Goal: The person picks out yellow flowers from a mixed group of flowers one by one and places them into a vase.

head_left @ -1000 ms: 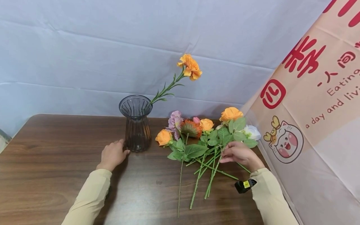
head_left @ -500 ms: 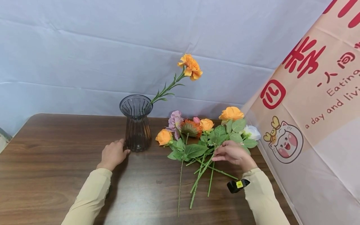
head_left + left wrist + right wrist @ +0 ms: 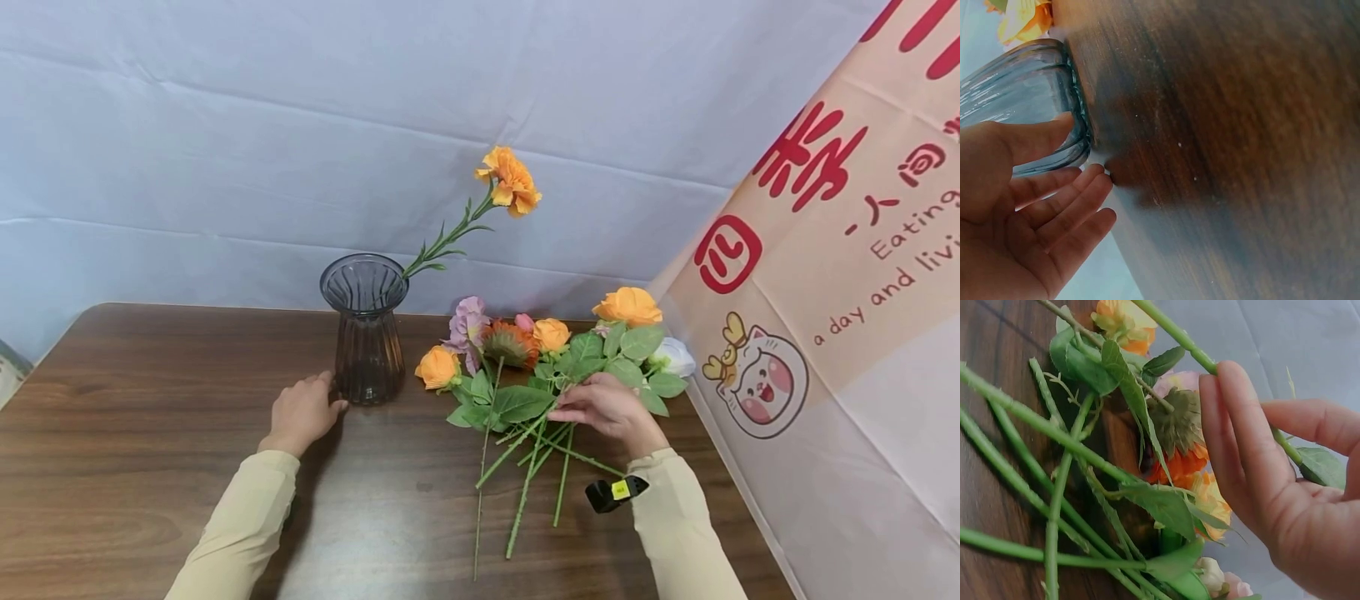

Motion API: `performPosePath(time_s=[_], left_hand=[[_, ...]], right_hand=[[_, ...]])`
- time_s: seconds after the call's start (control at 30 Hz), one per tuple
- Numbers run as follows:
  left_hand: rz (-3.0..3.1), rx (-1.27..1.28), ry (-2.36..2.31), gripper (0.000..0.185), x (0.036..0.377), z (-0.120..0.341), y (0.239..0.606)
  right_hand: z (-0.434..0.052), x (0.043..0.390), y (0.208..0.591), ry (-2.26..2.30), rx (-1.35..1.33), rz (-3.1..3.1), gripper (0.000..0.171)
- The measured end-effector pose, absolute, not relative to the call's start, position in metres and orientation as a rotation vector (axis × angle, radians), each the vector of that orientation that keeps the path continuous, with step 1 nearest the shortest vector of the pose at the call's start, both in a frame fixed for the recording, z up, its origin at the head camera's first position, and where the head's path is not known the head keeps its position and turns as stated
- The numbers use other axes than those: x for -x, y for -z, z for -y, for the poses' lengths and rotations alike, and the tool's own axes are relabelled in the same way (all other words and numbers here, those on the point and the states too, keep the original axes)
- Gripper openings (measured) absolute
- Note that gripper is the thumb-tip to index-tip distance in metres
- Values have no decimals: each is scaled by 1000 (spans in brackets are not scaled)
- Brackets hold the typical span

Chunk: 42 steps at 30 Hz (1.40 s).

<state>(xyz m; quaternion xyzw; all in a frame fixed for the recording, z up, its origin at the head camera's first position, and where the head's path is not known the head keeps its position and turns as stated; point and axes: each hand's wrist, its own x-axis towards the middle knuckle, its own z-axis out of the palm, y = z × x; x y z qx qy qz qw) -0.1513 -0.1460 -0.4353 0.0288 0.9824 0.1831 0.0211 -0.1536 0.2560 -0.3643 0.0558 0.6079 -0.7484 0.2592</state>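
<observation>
A grey ribbed glass vase (image 3: 369, 354) stands upright, with one orange carnation (image 3: 510, 182) leaning out to the right. At its base my left hand (image 3: 306, 412) rests on the table; in the left wrist view the thumb lies against the glass and the other fingers extend loosely beside it. My right hand (image 3: 603, 410) pinches the green stem (image 3: 1175, 331) of an orange rose (image 3: 627, 306) between thumb and fingers. The rose's bare stem end points to the lower left, over the other stems. Part of the stem is hidden behind the fingers.
Several artificial flowers lie in a pile around the right hand: a rust-orange flower (image 3: 510, 344), a purple flower (image 3: 468, 325), a smaller orange rose (image 3: 437, 367) and a white flower (image 3: 675, 357). Their stems cross on the brown table (image 3: 150, 467). A printed cloth (image 3: 817, 333) hangs at the right.
My right hand has moved left, and the stem it pinches has swung its lower end to the left and up. The rose's head has shifted slightly right. My left hand stays put.
</observation>
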Motion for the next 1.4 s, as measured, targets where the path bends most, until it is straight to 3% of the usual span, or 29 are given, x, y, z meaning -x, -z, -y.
performPosePath(time_s=[0.27, 0.83, 1.4], left_hand=[[-3041, -98, -569, 51, 150, 146, 434], [-3037, -97, -564, 51, 149, 146, 434], [-3036, -96, -570, 50, 149, 147, 433]], right_hand=[[-253, 152, 367, 2072, -232, -1605, 26], [-243, 148, 376, 2158, -324, -1515, 13], [-231, 151, 370, 2237, -315, -1388, 24]])
